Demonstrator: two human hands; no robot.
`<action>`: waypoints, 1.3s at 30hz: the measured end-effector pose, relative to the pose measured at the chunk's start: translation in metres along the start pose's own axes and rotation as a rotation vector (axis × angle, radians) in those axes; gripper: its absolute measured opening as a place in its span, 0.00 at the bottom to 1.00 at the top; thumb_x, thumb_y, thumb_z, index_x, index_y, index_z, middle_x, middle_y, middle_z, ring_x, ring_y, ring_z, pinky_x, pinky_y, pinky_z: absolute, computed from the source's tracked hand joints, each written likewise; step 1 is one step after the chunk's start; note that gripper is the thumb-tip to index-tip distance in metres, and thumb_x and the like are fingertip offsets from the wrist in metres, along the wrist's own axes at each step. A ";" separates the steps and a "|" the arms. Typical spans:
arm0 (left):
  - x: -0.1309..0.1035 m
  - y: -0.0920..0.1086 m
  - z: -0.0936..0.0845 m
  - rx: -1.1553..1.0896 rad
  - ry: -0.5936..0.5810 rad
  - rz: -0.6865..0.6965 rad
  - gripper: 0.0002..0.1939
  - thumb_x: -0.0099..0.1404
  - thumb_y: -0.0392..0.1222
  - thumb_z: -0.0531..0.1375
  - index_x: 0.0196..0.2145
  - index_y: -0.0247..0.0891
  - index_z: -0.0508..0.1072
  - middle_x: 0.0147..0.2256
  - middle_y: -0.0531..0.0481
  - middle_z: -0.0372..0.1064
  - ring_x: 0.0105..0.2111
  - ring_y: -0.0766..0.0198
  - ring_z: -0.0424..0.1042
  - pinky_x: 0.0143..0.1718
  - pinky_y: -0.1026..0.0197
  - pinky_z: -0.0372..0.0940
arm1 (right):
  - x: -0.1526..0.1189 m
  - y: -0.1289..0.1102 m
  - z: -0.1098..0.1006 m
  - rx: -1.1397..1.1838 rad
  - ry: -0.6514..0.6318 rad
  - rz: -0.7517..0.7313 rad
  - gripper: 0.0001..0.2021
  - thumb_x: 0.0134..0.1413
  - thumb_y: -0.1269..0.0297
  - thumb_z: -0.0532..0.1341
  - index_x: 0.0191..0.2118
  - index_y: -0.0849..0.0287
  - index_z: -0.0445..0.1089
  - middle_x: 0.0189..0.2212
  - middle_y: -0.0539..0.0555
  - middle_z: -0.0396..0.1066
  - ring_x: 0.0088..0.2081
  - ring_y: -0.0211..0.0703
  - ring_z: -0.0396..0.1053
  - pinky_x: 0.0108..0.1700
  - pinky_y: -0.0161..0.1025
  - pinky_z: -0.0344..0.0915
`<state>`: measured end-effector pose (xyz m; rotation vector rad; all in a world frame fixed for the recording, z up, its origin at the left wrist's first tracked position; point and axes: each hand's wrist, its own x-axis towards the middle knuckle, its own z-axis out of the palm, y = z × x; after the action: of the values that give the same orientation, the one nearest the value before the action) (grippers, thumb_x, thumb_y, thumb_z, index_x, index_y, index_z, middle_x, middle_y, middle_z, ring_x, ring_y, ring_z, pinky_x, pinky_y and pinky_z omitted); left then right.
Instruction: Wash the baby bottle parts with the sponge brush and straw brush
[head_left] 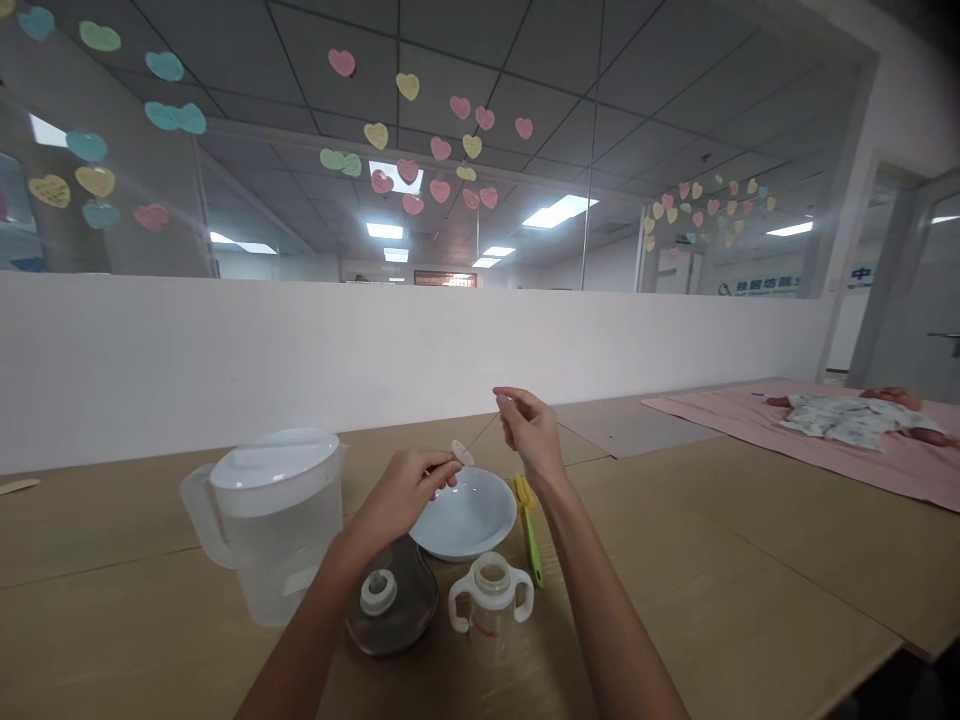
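Above the white bowl (469, 515), my left hand (412, 488) pinches a small pale disc (463, 453). A thin dark line runs from the disc up to my right hand (527, 430), whose fingers are pinched on its end. Below the bowl stands a clear bottle (487, 625) with two white handles and an open top. A white ring with a nipple (378, 592) lies on a dark tray (397, 625), partly behind my left forearm. Beside my right wrist lies a green-handled brush (532, 545) with a yellow head.
A lidded clear pitcher (281, 530) stands on the left of the wooden table (675, 570). On the right, a baby-like figure in patterned clothing (840, 418) lies on a pink cloth (720, 415). A white wall (375, 350) with glass above borders the table.
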<state>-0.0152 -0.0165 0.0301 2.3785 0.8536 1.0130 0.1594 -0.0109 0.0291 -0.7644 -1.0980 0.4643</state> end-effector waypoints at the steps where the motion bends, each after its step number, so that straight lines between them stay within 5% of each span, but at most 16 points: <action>1: 0.000 0.000 -0.001 -0.026 -0.002 -0.025 0.17 0.60 0.48 0.51 0.19 0.37 0.68 0.19 0.54 0.64 0.19 0.67 0.61 0.23 0.66 0.55 | 0.001 -0.001 -0.005 -0.036 0.002 -0.005 0.19 0.42 0.52 0.61 0.36 0.63 0.71 0.18 0.45 0.58 0.18 0.30 0.52 0.18 0.30 0.50; 11: 0.002 -0.008 0.000 0.042 -0.051 -0.070 0.20 0.60 0.52 0.49 0.20 0.36 0.68 0.17 0.56 0.58 0.19 0.68 0.58 0.24 0.66 0.52 | -0.002 -0.001 -0.003 -0.321 0.002 -0.116 0.15 0.46 0.57 0.57 0.35 0.62 0.73 0.22 0.51 0.68 0.22 0.35 0.64 0.23 0.32 0.63; 18: 0.004 -0.013 0.001 0.096 0.060 -0.030 0.19 0.61 0.50 0.48 0.20 0.36 0.65 0.18 0.57 0.56 0.21 0.68 0.55 0.24 0.66 0.49 | -0.013 -0.011 0.012 -0.190 0.039 -0.097 0.17 0.46 0.59 0.58 0.41 0.63 0.71 0.20 0.49 0.66 0.19 0.33 0.63 0.21 0.31 0.63; 25: 0.004 -0.012 0.001 0.077 0.095 -0.043 0.18 0.62 0.49 0.48 0.23 0.36 0.68 0.23 0.53 0.65 0.24 0.66 0.60 0.27 0.65 0.52 | -0.016 -0.013 0.018 -0.078 0.025 -0.006 0.14 0.44 0.61 0.59 0.36 0.64 0.72 0.19 0.49 0.66 0.17 0.32 0.62 0.21 0.31 0.63; 39: 0.001 0.005 -0.003 0.037 0.136 -0.007 0.17 0.62 0.48 0.48 0.24 0.36 0.67 0.23 0.55 0.63 0.22 0.68 0.58 0.24 0.66 0.51 | -0.017 -0.006 0.031 0.041 -0.167 0.088 0.12 0.40 0.62 0.62 0.32 0.63 0.72 0.21 0.51 0.69 0.17 0.32 0.62 0.19 0.31 0.61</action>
<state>-0.0143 -0.0191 0.0356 2.3566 0.9359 1.1774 0.1243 -0.0166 0.0306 -0.7500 -1.2089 0.6326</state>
